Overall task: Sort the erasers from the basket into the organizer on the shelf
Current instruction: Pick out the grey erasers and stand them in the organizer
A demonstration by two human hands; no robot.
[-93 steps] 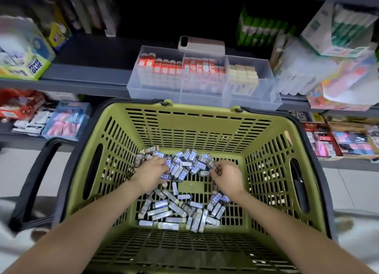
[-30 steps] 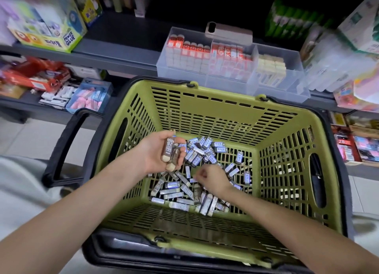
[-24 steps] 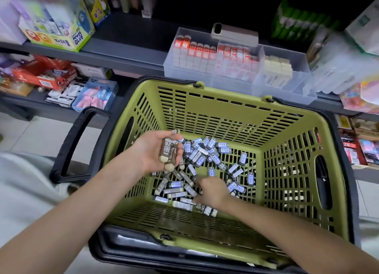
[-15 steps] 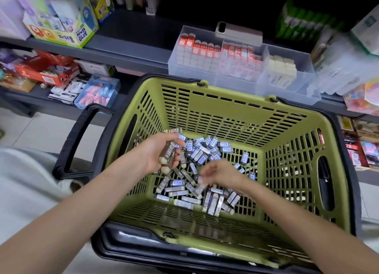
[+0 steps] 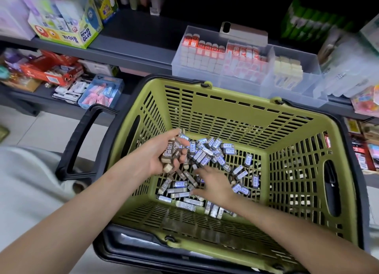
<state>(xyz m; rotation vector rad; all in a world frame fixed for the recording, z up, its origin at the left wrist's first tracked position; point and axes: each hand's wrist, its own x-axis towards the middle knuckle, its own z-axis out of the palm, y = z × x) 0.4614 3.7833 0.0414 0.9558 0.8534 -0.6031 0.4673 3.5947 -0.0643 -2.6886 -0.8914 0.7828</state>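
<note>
We note the left hand [image 5: 150, 158] turned palm-up, grasping several brown-sleeved erasers [image 5: 169, 153], which we judge it is stockpiling. The right hand [image 5: 214, 184], fingers spread and holding nothing, reaches into the loose erasers [image 5: 207, 150] on the floor of the basket [image 5: 231, 118]. The organizer [image 5: 305, 83] waits at 12 o'clock.

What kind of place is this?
Most likely a stationery shop: a green shopping basket, a display box of Power Glue on the shelf, and a clear organizer stocked with rows of erasers.
</note>
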